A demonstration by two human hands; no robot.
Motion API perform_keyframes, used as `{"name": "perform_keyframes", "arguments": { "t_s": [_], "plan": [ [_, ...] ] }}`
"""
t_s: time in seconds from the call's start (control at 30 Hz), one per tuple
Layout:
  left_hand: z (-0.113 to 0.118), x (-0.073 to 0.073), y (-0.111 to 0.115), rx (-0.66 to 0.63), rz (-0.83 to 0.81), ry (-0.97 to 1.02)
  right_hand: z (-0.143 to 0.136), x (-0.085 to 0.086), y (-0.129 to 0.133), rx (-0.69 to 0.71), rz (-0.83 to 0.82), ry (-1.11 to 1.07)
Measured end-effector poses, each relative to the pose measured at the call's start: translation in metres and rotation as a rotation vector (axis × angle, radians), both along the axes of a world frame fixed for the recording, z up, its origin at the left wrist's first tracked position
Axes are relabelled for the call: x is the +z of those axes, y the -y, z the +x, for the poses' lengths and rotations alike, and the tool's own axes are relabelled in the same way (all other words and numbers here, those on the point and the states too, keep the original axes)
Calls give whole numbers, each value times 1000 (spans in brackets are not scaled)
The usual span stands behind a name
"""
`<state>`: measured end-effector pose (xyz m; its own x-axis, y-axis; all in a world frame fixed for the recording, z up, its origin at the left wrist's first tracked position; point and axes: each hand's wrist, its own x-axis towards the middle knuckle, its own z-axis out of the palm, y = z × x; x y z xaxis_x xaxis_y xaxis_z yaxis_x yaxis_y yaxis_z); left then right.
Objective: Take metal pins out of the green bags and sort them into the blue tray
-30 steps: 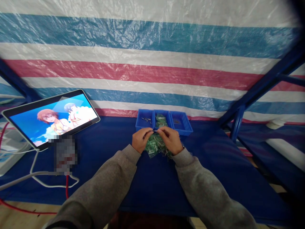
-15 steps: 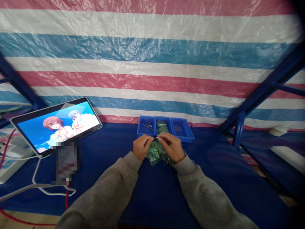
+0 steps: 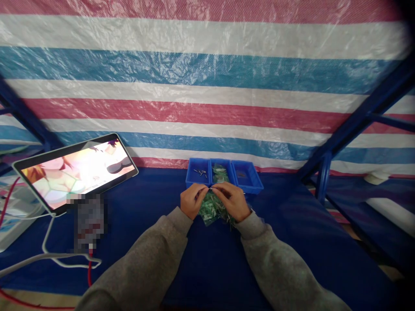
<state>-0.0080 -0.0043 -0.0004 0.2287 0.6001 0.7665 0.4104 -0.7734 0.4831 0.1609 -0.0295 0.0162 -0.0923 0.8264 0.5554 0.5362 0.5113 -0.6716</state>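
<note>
My left hand and my right hand meet fingertip to fingertip in front of the blue bins. Both are closed in a pinch on a small, thin, light-coloured piece, too small to name and mostly hidden by the fingers. Under the hands lies a heap of clear and green plastic packets with thin metal-looking bits at its right side. Just beyond, the left blue bin has several small metal pins in it. Green packets fill part of the middle bin, and the right bin contains a few small dark pieces.
A tablet playing a cartoon leans at the left of the blue table. Near it lie a blurred-out object, white and red cables and a white box. Blue metal posts and a striped tarp stand behind.
The fingertips have shifted slightly around the small piece, and less of it shows now. The tablet's picture has changed. Bins and packets have stayed in place.
</note>
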Motion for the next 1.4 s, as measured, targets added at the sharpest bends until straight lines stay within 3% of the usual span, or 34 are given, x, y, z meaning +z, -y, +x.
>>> {"name": "perform_keyframes", "arguments": {
  "t_s": [0.63,0.9,1.07,1.13,1.23,1.3,1.4],
  "plan": [
    [0,2,0,-35,40,45,0,-2,-1,-13,18,13],
    [3,-7,3,-53,-169,101,3,-2,-3,-133,54,-60],
    [2,5,-4,44,-17,81,4,-2,-3,-173,62,-99],
    [3,13,-17,80,62,94,4,-3,-3,-171,59,-104],
    [3,21,-40,189,64,-88,5,-4,-5,-175,49,-99],
    [1,20,-48,276,9,-190,6,-5,-6,-174,37,-75],
    [-6,12,-44,293,-28,-271,7,-6,-7,-134,-6,62]
  ]
}}
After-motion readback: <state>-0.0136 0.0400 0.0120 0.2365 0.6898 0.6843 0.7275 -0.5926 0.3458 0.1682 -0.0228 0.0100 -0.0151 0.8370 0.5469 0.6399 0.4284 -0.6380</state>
